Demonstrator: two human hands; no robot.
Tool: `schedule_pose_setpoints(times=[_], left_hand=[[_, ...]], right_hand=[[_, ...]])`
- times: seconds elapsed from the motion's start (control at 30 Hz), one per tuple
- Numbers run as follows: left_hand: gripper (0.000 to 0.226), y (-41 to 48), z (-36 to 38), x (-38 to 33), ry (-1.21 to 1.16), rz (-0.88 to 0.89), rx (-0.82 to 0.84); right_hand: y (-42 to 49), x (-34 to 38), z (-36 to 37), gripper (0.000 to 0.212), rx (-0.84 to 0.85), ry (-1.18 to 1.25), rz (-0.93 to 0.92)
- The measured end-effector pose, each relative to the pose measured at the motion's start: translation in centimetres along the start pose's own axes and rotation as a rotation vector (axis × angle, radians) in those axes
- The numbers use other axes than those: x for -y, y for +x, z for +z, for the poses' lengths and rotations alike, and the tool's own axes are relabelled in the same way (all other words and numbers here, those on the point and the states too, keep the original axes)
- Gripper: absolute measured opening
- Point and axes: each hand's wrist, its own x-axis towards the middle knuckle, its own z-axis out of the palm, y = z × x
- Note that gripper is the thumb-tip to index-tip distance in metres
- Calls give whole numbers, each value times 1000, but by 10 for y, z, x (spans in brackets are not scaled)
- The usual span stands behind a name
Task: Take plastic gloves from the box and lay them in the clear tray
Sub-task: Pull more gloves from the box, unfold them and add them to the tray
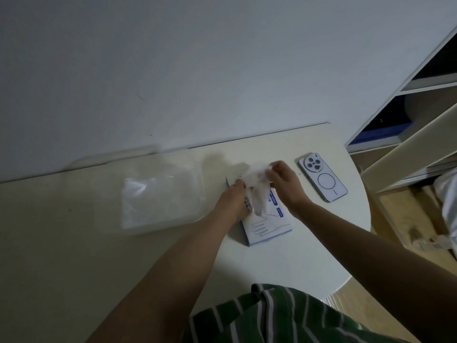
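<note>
From my remote seat, the move ahead turns on 1 relation: the clear tray (200, 194) lies to the left of both hands, just beside the box (268, 226), so the glove (257, 194) has to travel leftward across the left hand (232, 201) to get there. The box lies flat on the table (296, 263) with its long axis running away from me and leaning slightly left at the far end; the tray's long side runs across my view, along the wall. The left hand is the nearer of the 2 to the tray, but it is busy: it rests palm down on the box's left half, fingers fairly straight, and I judge it is pinning the box in place. I cannot tell whether its fingertips also touch the glove. The right hand (284, 180) hovers over the box's far end with fingers curled, pinching the crumpled upper part of the thin glove, whose loose lower part hangs back down toward the box's middle. Pale folded plastic, probably other gloves (148, 201), already lies inside the tray. A phone (322, 178) lies face down right of the right hand, well out of the glove's path.
</note>
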Motion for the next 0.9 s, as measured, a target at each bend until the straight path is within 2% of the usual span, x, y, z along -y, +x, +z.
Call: schedule_pose_setpoints(times=[0.07, 0.13, 0.2, 0.3, 0.37, 0.43, 0.53, 0.63, 0.67, 0.73, 0.77, 0.83, 0.9], left_hand=[[63, 1, 0, 1, 12, 5, 11], [61, 3, -3, 2, 15, 10, 25], [45, 4, -11, 2, -96, -15, 3], [23, 1, -32, -5, -697, -86, -61], [28, -2, -51, -9, -1048, -93, -55], [39, -6, -69, -10, -1208, -95, -38], [39, -10, -81, 0, -1158, -101, -74], [37, -12, -82, 16, -1169, -165, -150], [34, -13, -83, 21, -1202, -178, -167], [13, -19, -88, 28, -1224, -181, -215], [5, -23, -90, 29, -1185, -183, -263], [10, -26, -95, 36, -1025, -186, -426], [17, -27, -101, 48, -819, -197, -571]], right_hand=[[2, 21, -4, 12, -34, 254, 27], [2, 36, -8, 15, -66, 332, 36], [4, 39, -10, 19, -72, 346, 57], [5, 37, -11, 27, -17, 324, 78], [5, 39, -10, 32, 31, 262, 67], [4, 45, -2, 30, 75, 214, 33], [3, 54, 17, 27, 149, 140, 24], [1, 60, 36, 34, 273, 72, 60], [2, 61, 42, 38, 316, 60, 84], [6, 60, 53, 48, 427, 84, 146], [8, 59, 57, 55, 503, 111, 181], [14, 60, 67, 74, 658, 105, 224], [16, 67, 75, 75, 757, 99, 250]])
